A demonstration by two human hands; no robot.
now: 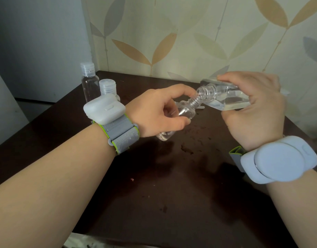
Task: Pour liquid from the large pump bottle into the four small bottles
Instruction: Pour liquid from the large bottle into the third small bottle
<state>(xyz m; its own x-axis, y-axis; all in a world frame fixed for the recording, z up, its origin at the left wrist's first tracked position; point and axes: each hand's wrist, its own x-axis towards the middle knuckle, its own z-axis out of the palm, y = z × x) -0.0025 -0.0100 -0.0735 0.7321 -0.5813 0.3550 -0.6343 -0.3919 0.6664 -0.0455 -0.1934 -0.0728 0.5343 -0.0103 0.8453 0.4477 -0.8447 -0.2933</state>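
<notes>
The right hand (250, 108), nearest the camera with a white sensor puck (279, 159) strapped to its wrist, has its fingers curled round the large pump bottle (225, 96), which lies tipped almost flat with the pump off and its threaded mouth pointing left. The left hand (157, 111) pinches a small open bottle (182, 111) between thumb and fingers, tilted so that its neck meets the big bottle's mouth above the dark table (172, 194). A little clear liquid sits in the small bottle's base, so this fill looks only begun. Wet spots mark the table beneath. Farther back, at the left corner, stand two capped small bottles (90, 81); the taller looks empty, the other is half hidden. A fourth bottle cannot be made out, so most of the task seems left.
</notes>
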